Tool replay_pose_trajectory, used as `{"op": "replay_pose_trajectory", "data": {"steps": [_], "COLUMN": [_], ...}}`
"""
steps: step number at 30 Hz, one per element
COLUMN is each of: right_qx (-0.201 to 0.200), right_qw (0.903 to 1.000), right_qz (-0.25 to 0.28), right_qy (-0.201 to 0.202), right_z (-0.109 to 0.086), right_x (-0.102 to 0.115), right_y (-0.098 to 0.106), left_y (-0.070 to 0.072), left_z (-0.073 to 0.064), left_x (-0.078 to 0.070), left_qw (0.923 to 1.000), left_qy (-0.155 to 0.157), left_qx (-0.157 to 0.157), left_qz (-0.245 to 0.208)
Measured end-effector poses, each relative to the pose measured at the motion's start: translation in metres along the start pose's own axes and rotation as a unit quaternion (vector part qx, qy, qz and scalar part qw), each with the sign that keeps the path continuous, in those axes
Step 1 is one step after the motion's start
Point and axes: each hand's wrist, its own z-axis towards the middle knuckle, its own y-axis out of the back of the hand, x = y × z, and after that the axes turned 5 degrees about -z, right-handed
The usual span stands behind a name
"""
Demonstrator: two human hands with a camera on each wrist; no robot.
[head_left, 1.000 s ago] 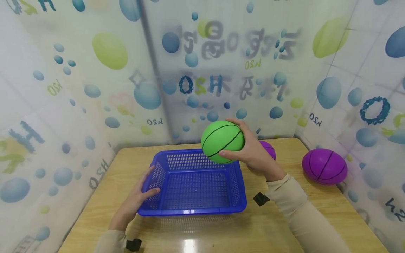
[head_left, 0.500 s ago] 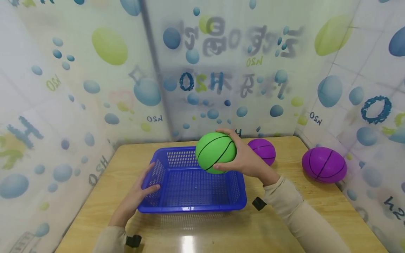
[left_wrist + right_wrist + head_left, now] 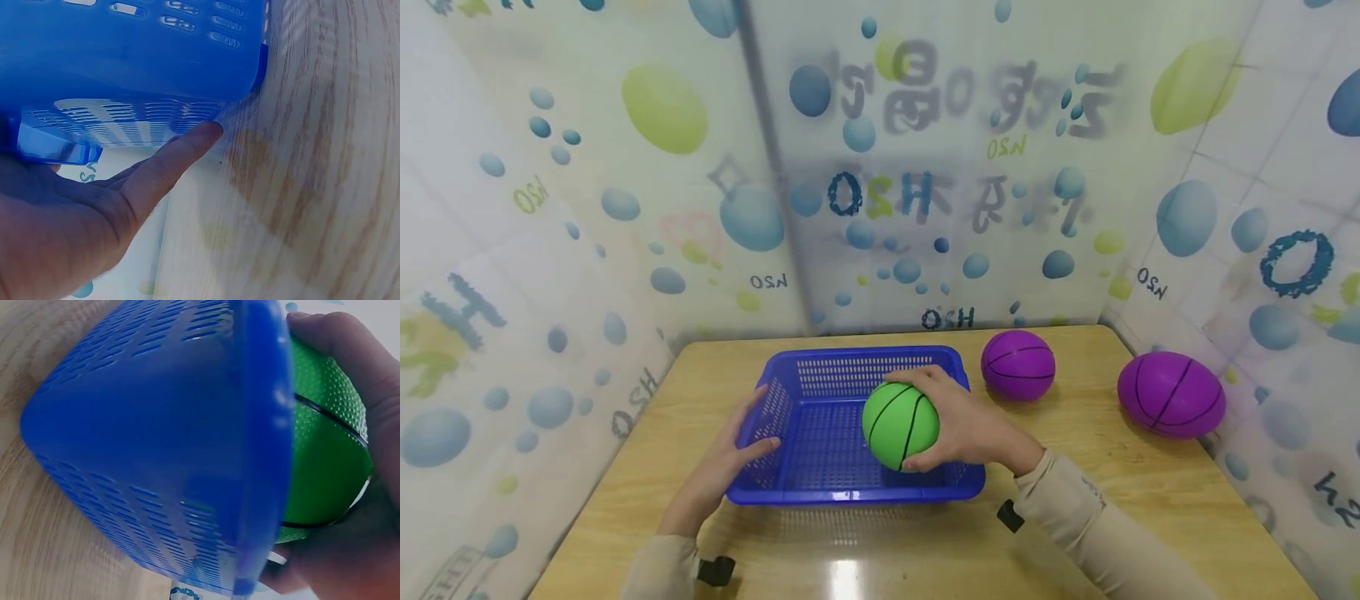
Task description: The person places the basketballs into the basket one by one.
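A small green ball (image 3: pixel 900 426) with black basketball lines is in my right hand (image 3: pixel 962 423), which grips it with spread fingers and thumb. Ball and hand are low over the right half of a blue plastic basket (image 3: pixel 850 497). In the right wrist view, the basket's wall (image 3: pixel 156 437) covers part of the green ball (image 3: pixel 328 444). At the basket's left side, my left hand (image 3: pixel 724 458) holds the rim, its thumb on the inner side. The left wrist view shows fingers of the left hand (image 3: pixel 144 194) along the basket's slotted outer wall (image 3: pixel 156 69).
Two purple balls with black lines are on the wooden table (image 3: pixel 647 425): one ball (image 3: pixel 1018 365) just right of the basket at the back, the other ball (image 3: pixel 1171 394) at the right edge. Patterned curtains (image 3: pixel 880 167) enclose the table at the back and both sides.
My right hand has carried the green ball down and left, from above the basket's back right rim to inside its opening. The left hand has stayed on the rim.
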Motion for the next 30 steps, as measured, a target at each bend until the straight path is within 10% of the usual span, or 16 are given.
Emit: {"op": "replay_pose_trajectory", "data": {"steps": [30], "right_qx": [-0.062], "right_qw": [0.9933], "right_qz": [-0.097], "right_qy": [-0.008], "right_z": [-0.013], "right_x": [-0.005], "right_y": [0.036], "left_y": [0.000], "left_z": [0.003], "left_x": [0.001], "left_qw": [0.9998], "left_qy": [-0.010], "left_qx": [-0.001], "left_qz": [0.018]}}
